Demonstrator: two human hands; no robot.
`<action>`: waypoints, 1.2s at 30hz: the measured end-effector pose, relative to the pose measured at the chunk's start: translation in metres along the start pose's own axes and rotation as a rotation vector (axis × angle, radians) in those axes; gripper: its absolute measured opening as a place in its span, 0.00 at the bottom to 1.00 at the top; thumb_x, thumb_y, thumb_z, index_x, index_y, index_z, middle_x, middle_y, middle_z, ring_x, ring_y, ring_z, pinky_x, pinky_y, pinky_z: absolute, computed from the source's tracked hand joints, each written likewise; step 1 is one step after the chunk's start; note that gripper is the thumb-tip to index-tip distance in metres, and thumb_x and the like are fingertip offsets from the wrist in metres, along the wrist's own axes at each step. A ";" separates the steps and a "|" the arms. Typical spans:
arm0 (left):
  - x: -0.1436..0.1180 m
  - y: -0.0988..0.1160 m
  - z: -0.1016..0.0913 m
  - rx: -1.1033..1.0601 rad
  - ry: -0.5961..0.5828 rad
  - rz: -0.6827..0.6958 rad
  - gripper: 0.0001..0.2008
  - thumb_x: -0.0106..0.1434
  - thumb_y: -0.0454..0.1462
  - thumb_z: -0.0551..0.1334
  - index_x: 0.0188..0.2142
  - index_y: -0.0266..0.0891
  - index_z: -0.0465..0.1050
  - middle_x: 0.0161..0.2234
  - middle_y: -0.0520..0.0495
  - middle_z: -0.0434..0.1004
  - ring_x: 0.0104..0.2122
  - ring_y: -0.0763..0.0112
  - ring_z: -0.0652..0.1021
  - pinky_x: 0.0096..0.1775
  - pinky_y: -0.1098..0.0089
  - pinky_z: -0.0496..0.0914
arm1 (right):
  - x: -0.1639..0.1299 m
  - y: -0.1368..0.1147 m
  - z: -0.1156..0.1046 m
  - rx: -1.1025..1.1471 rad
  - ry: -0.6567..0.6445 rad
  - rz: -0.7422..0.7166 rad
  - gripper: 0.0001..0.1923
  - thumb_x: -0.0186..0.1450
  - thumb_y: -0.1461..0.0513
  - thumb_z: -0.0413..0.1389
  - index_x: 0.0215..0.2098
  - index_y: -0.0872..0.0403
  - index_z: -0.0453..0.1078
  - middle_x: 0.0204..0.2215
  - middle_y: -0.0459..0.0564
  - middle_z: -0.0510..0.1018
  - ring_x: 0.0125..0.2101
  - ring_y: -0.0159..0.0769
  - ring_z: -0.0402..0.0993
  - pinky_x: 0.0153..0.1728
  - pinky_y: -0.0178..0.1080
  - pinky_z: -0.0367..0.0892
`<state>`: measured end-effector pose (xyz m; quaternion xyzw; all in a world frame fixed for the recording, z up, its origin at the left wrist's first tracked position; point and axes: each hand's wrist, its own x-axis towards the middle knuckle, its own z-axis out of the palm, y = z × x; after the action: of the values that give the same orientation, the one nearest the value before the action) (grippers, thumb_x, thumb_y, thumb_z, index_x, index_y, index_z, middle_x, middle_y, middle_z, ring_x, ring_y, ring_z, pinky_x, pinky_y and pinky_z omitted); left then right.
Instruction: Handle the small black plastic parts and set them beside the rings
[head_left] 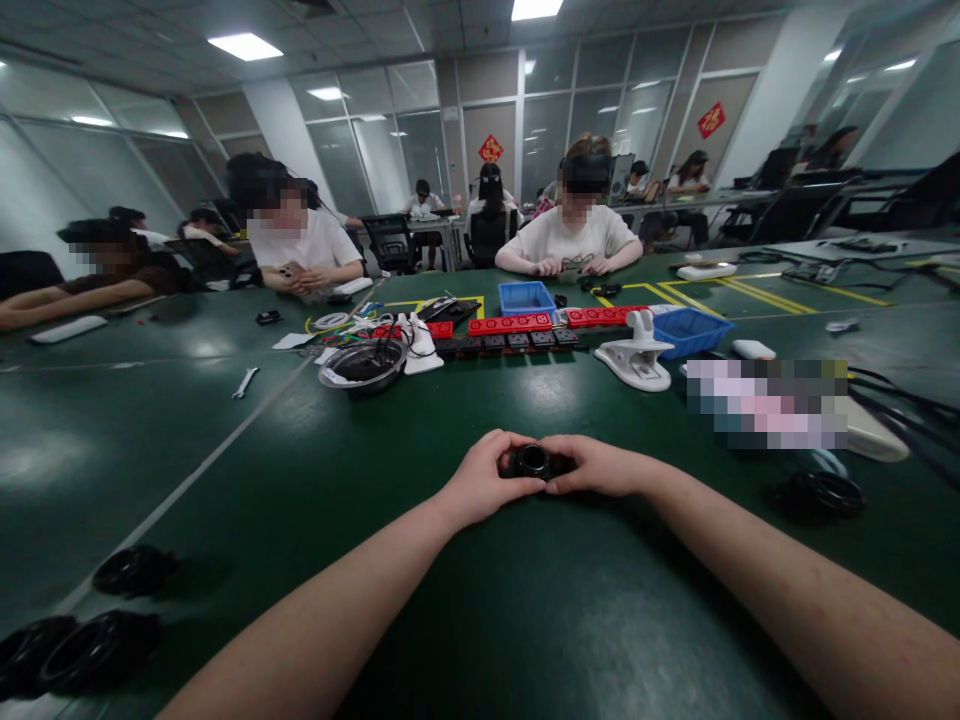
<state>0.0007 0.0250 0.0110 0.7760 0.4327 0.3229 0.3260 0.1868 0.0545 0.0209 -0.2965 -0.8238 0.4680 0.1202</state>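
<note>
A small black round part [533, 472] with a wide circular opening on top sits low over the green table, in front of me. My left hand [486, 482] grips its left side, thumb at the near edge and fingers curled round the back. From the other side my right hand [598, 468] closes on the same part, its thumb close to the left one. The fingers partly cover the part, so its full shape is hidden. Similar black ring-like parts lie farther off, several at the lower left [133, 571] and one at the right [823, 496].
Across the table run red and black power strips [510, 324], with blue bins [690, 332] beside them. A metal bowl [328, 378] of cables, a white clip stand [637, 368] and a wrench [244, 382] lie nearer. Two people [574, 235] [300, 245] sit opposite.
</note>
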 end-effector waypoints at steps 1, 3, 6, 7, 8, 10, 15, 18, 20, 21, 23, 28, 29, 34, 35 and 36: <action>0.000 0.000 0.000 0.000 -0.002 0.003 0.20 0.45 0.41 0.64 0.39 0.40 0.66 0.31 0.51 0.62 0.27 0.75 0.65 0.29 0.73 0.61 | 0.000 0.001 0.000 0.005 -0.006 -0.005 0.16 0.53 0.62 0.54 0.40 0.57 0.63 0.35 0.47 0.69 0.35 0.33 0.65 0.36 0.35 0.60; 0.000 0.000 0.000 0.000 -0.004 0.004 0.20 0.45 0.41 0.64 0.39 0.39 0.66 0.31 0.51 0.62 0.28 0.75 0.65 0.29 0.73 0.61 | 0.001 0.002 0.000 0.007 0.006 -0.005 0.15 0.52 0.63 0.54 0.39 0.57 0.64 0.34 0.46 0.69 0.35 0.33 0.65 0.36 0.34 0.60; 0.000 0.001 0.000 -0.001 -0.005 0.001 0.20 0.45 0.42 0.64 0.39 0.39 0.66 0.31 0.51 0.62 0.27 0.75 0.65 0.29 0.74 0.61 | 0.002 0.005 0.000 -0.012 0.032 0.002 0.14 0.52 0.63 0.54 0.38 0.58 0.64 0.32 0.46 0.69 0.33 0.32 0.65 0.34 0.34 0.60; 0.000 0.001 0.001 -0.002 -0.005 0.000 0.20 0.45 0.42 0.64 0.39 0.39 0.66 0.31 0.51 0.62 0.27 0.75 0.65 0.29 0.74 0.61 | 0.002 0.006 0.001 -0.017 0.035 0.004 0.14 0.52 0.63 0.54 0.37 0.58 0.65 0.31 0.46 0.69 0.33 0.32 0.65 0.34 0.34 0.60; 0.000 0.001 0.001 -0.003 -0.004 -0.001 0.20 0.45 0.42 0.64 0.39 0.39 0.66 0.30 0.51 0.62 0.27 0.75 0.65 0.29 0.74 0.61 | 0.002 0.006 0.001 -0.020 0.038 0.004 0.14 0.52 0.63 0.54 0.37 0.58 0.65 0.31 0.46 0.69 0.32 0.32 0.65 0.33 0.33 0.60; 0.000 0.000 0.001 -0.004 -0.004 -0.001 0.21 0.45 0.42 0.64 0.39 0.39 0.66 0.30 0.51 0.62 0.27 0.75 0.64 0.29 0.74 0.61 | 0.002 0.006 0.001 -0.016 0.041 -0.003 0.14 0.51 0.63 0.55 0.37 0.57 0.65 0.31 0.45 0.69 0.32 0.32 0.65 0.33 0.33 0.60; 0.000 0.001 0.001 -0.003 0.008 -0.008 0.21 0.45 0.43 0.64 0.39 0.39 0.66 0.31 0.51 0.62 0.27 0.75 0.65 0.28 0.74 0.61 | 0.004 0.005 0.002 0.030 0.037 -0.010 0.15 0.50 0.62 0.55 0.37 0.58 0.65 0.30 0.45 0.69 0.31 0.31 0.64 0.32 0.33 0.59; -0.001 0.003 0.003 0.004 0.041 -0.027 0.21 0.43 0.44 0.64 0.38 0.39 0.67 0.31 0.51 0.63 0.28 0.74 0.65 0.28 0.74 0.61 | 0.005 0.005 0.005 0.004 0.116 0.050 0.14 0.48 0.60 0.57 0.32 0.58 0.64 0.25 0.43 0.66 0.26 0.29 0.62 0.26 0.31 0.58; -0.002 0.004 0.004 0.017 0.061 -0.046 0.22 0.42 0.43 0.65 0.37 0.39 0.67 0.31 0.50 0.63 0.28 0.74 0.65 0.28 0.74 0.61 | 0.005 0.005 0.008 -0.025 0.177 0.091 0.15 0.46 0.59 0.59 0.28 0.57 0.62 0.21 0.41 0.64 0.23 0.27 0.59 0.22 0.29 0.55; -0.002 0.004 0.004 0.026 0.067 -0.055 0.22 0.42 0.43 0.65 0.37 0.39 0.67 0.31 0.51 0.63 0.28 0.74 0.65 0.28 0.74 0.61 | 0.006 0.005 0.009 -0.039 0.204 0.107 0.15 0.45 0.59 0.59 0.27 0.57 0.61 0.20 0.40 0.63 0.22 0.26 0.58 0.21 0.29 0.54; -0.003 0.004 0.005 0.047 0.083 -0.071 0.21 0.41 0.42 0.66 0.37 0.39 0.67 0.31 0.51 0.63 0.27 0.74 0.65 0.28 0.74 0.61 | 0.007 0.004 0.013 -0.066 0.255 0.139 0.16 0.43 0.58 0.60 0.25 0.56 0.59 0.19 0.39 0.62 0.21 0.26 0.57 0.20 0.29 0.53; -0.004 0.006 0.007 0.089 0.161 -0.128 0.19 0.43 0.40 0.65 0.36 0.39 0.67 0.32 0.50 0.65 0.29 0.73 0.67 0.29 0.73 0.62 | 0.012 -0.003 0.031 -0.227 0.477 0.307 0.17 0.41 0.57 0.59 0.22 0.55 0.56 0.19 0.41 0.63 0.21 0.27 0.58 0.19 0.29 0.50; -0.005 0.007 0.007 0.101 0.186 -0.145 0.18 0.43 0.40 0.65 0.36 0.39 0.67 0.32 0.50 0.65 0.29 0.72 0.67 0.30 0.72 0.62 | 0.013 -0.005 0.036 -0.276 0.534 0.340 0.16 0.42 0.57 0.59 0.22 0.55 0.56 0.19 0.42 0.64 0.21 0.28 0.58 0.19 0.30 0.50; -0.005 0.009 0.010 0.135 0.257 -0.191 0.17 0.44 0.41 0.64 0.34 0.38 0.67 0.31 0.49 0.66 0.31 0.70 0.68 0.31 0.71 0.62 | 0.015 -0.009 0.051 -0.449 0.674 0.421 0.12 0.46 0.58 0.56 0.23 0.55 0.59 0.22 0.46 0.67 0.22 0.29 0.60 0.20 0.31 0.49; -0.005 0.008 0.010 0.123 0.253 -0.185 0.17 0.44 0.40 0.64 0.34 0.38 0.67 0.31 0.49 0.66 0.31 0.70 0.68 0.31 0.71 0.62 | 0.014 -0.010 0.051 -0.462 0.666 0.424 0.12 0.47 0.57 0.56 0.24 0.55 0.60 0.22 0.47 0.67 0.22 0.29 0.60 0.20 0.31 0.49; -0.004 0.006 0.010 0.103 0.243 -0.176 0.17 0.44 0.40 0.64 0.34 0.38 0.67 0.31 0.49 0.66 0.30 0.71 0.68 0.31 0.71 0.63 | 0.014 -0.009 0.049 -0.466 0.649 0.419 0.13 0.47 0.56 0.56 0.25 0.55 0.61 0.23 0.47 0.68 0.22 0.30 0.61 0.20 0.31 0.50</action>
<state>0.0096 0.0168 0.0097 0.7061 0.5511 0.3621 0.2581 0.1486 0.0248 0.0014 -0.6076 -0.7489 0.1671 0.2049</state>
